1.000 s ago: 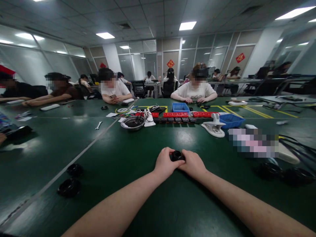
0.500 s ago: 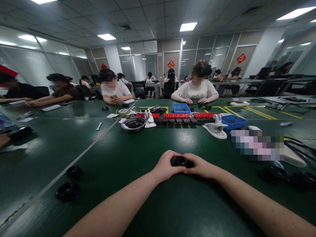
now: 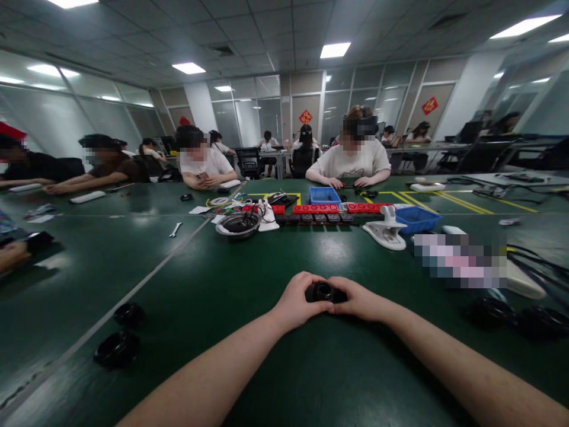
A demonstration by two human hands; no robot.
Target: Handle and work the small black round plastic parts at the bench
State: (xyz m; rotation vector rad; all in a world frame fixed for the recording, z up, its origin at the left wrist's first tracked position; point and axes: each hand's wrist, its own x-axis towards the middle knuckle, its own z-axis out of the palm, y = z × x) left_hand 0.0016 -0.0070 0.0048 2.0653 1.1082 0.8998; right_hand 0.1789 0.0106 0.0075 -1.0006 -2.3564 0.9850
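Observation:
A small black ring-shaped part [image 3: 324, 290] is held between both hands, low over the green table [image 3: 284, 367] or resting on it; which of the two I cannot tell. My left hand [image 3: 297, 301] curves round its left side, fingers behind and thumb in front. From the right, my right hand [image 3: 358, 300] closes on the same part, its thumb meeting the left thumb at the front. The part's lower side is hidden by the thumbs.
Black rings [image 3: 117, 349] lie at the left, and more [image 3: 491, 312] at the right. Beyond the hands are a metal bowl [image 3: 237, 226], a white clamp stand [image 3: 386, 231], red power strips [image 3: 315, 209] and blue trays [image 3: 416, 219]. People sit across the table.
The whole view has shifted slightly, with the surroundings a little further left. Both hands keep their hold on the black part. At the far left, another person's hand has moved further into view.

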